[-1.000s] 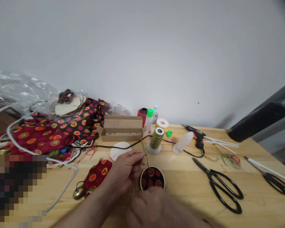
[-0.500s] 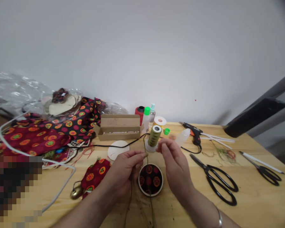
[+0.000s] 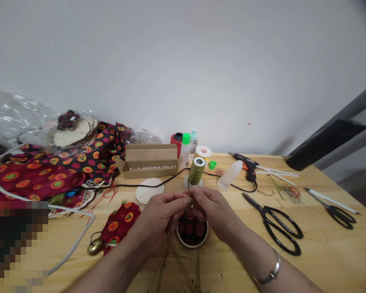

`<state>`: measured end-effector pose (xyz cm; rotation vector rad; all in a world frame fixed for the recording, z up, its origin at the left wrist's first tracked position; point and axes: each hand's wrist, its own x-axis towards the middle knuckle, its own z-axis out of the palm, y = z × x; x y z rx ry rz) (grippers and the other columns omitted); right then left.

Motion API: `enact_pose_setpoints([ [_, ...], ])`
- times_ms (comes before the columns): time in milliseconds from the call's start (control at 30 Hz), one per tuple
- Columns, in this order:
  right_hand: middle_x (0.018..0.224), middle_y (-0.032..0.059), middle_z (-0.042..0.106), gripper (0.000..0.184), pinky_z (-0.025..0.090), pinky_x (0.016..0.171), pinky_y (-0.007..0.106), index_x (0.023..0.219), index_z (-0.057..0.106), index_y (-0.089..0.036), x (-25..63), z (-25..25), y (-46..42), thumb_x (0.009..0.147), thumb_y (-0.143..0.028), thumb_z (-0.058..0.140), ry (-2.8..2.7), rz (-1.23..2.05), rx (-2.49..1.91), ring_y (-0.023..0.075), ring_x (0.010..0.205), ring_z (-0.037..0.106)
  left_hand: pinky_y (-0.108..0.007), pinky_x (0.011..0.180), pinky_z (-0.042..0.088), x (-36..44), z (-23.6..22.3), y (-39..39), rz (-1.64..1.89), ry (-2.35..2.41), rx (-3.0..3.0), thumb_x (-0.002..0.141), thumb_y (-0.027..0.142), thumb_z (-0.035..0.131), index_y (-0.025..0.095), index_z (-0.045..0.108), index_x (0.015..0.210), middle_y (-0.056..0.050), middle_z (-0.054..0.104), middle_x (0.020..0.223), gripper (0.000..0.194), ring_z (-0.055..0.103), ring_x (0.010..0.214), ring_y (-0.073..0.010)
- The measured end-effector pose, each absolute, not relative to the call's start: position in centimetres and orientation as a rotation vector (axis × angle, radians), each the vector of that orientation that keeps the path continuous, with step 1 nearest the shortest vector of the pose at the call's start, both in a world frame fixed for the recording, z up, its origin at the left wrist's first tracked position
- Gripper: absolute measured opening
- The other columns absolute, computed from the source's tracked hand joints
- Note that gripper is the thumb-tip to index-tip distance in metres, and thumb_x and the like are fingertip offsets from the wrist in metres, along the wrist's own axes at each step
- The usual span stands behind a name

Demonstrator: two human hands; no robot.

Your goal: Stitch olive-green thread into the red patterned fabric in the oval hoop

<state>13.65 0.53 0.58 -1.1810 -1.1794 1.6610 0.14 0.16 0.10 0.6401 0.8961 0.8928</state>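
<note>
Olive thread runs down from the thread spool to my fingertips. My left hand is closed, pinching the thread. Close against it, my right hand is also pinched at the same spot; the thread between its fingertips is mostly hidden. Under both hands lies a round, dark patterned fabric disc with a pale rim, its upper part covered. Loose strands hang below my hands toward the table's front. To the left sits a red patterned fabric piece with a brass bell.
Large black scissors lie at right, with smaller scissors and a white pencil beyond. Behind are a cardboard box, glue bottles and a glue gun. Patterned cloth fills the left back; a white cable crosses there.
My right hand has moved left and in, from apart to meeting my left fingertips at the thread. It now covers part of the disc. The view has shifted slightly.
</note>
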Motion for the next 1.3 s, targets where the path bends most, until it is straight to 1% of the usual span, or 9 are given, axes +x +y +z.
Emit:
enact_pose_setpoints([
  [167, 0.05, -0.0032, 0.044, 0.032, 0.023, 0.042, 0.019, 0.061, 0.059, -0.011, 13.94, 1.21, 0.86, 0.075, -0.04, 0.056, -1.202, 1.612, -1.157, 0.0055, 0.045, 0.033, -0.019, 0.038, 0.031, 0.05, -0.04, 0.15, 0.908, 0.956, 0.654, 0.059, 0.029, 0.072, 0.013, 0.068, 0.07, 0.005, 0.047, 0.039, 0.02, 0.042, 0.035, -0.0074],
  [233, 0.047, -0.0045, 0.042, 0.029, 0.022, 0.042, 0.02, 0.065, 0.063, -0.011, 14.07, 1.28, 0.93, 0.071, -0.038, 0.06, -1.179, 1.612, -1.156, 0.0053, 0.044, 0.031, -0.019, 0.037, 0.029, 0.04, -0.07, 0.14, 0.907, 0.956, 0.658, 0.059, 0.029, 0.072, 0.013, 0.068, 0.069, 0.006, 0.045, 0.038, 0.019, 0.04, 0.034, -0.0068],
  [300, 0.048, -0.0043, 0.045, 0.026, 0.022, 0.042, 0.02, 0.072, 0.067, -0.011, 14.17, 1.2, 0.97, 0.068, -0.036, 0.064, -1.151, 1.624, -1.16, 0.005, 0.044, 0.033, -0.019, 0.038, 0.029, 0.05, -0.06, 0.13, 0.904, 0.962, 0.663, 0.059, 0.029, 0.072, 0.013, 0.067, 0.067, 0.006, 0.045, 0.038, 0.018, 0.04, 0.035, -0.0067],
  [400, 0.053, -0.0017, 0.053, 0.025, 0.023, 0.043, 0.02, 0.078, 0.068, -0.012, 14.22, 0.99, 1.0, 0.066, -0.033, 0.067, -1.097, 1.667, -1.144, 0.0055, 0.045, 0.04, -0.02, 0.039, 0.031, 0.06, 0.06, 0.1, 0.892, 0.962, 0.67, 0.059, 0.027, 0.072, 0.013, 0.067, 0.066, 0.004, 0.049, 0.041, 0.017, 0.041, 0.036, -0.0069],
  [467, 0.053, -0.0012, 0.055, 0.023, 0.023, 0.042, 0.02, 0.076, 0.068, -0.012, 14.19, 0.94, 1.01, 0.064, -0.032, 0.068, -1.075, 1.68, -1.136, 0.0058, 0.044, 0.042, -0.02, 0.041, 0.034, 0.08, 0.21, 0.06, 0.886, 0.952, 0.669, 0.059, 0.026, 0.072, 0.012, 0.068, 0.066, 0.003, 0.052, 0.045, 0.016, 0.042, 0.037, -0.0071],
  [633, 0.047, -0.0029, 0.052, 0.019, 0.023, 0.04, 0.019, 0.061, 0.06, -0.012, 14.15, 1.03, 1.05, 0.065, -0.029, 0.067, -1.103, 1.614, -1.151, 0.0052, 0.041, 0.04, -0.023, 0.048, 0.041, 0.17, 0.42, 0.01, 0.879, 0.93, 0.652, 0.06, 0.025, 0.072, 0.013, 0.069, 0.071, 0.0, 0.058, 0.05, 0.016, 0.052, 0.045, -0.0113],
  [867, 0.047, -0.0036, 0.052, 0.019, 0.024, 0.039, 0.018, 0.061, 0.059, -0.013, 14.39, 0.77, 1.11, 0.066, -0.029, 0.066, -1.154, 1.509, -1.23, 0.0047, 0.041, 0.038, -0.027, 0.056, 0.047, 0.04, -0.03, 0.09, 0.831, 0.897, 0.639, 0.063, 0.025, 0.071, 0.014, 0.069, 0.075, -0.004, 0.066, 0.061, 0.017, 0.062, 0.056, -0.0161],
  [1000, 0.047, -0.004, 0.051, 0.019, 0.024, 0.04, 0.018, 0.061, 0.058, -0.013, 14.4, 0.8, 1.16, 0.065, -0.029, 0.066, -1.142, 1.499, -1.242, 0.0046, 0.041, 0.037, -0.026, 0.055, 0.046, -0.01, -0.01, 0.11, 0.822, 0.877, 0.659, 0.063, 0.027, 0.071, 0.013, 0.069, 0.075, -0.004, 0.066, 0.061, 0.018, 0.061, 0.055, -0.0154],
  [1300, 0.046, -0.0036, 0.051, 0.02, 0.026, 0.041, 0.019, 0.06, 0.057, -0.013, 14.3, 0.63, 1.11, 0.065, -0.03, 0.066, -1.143, 1.493, -1.251, 0.0055, 0.041, 0.038, -0.022, 0.045, 0.039, 0.16, 0.23, 0.02, 0.843, 0.948, 0.652, 0.056, 0.03, 0.074, 0.013, 0.069, 0.068, 0.001, 0.054, 0.046, 0.021, 0.053, 0.045, -0.0127],
])
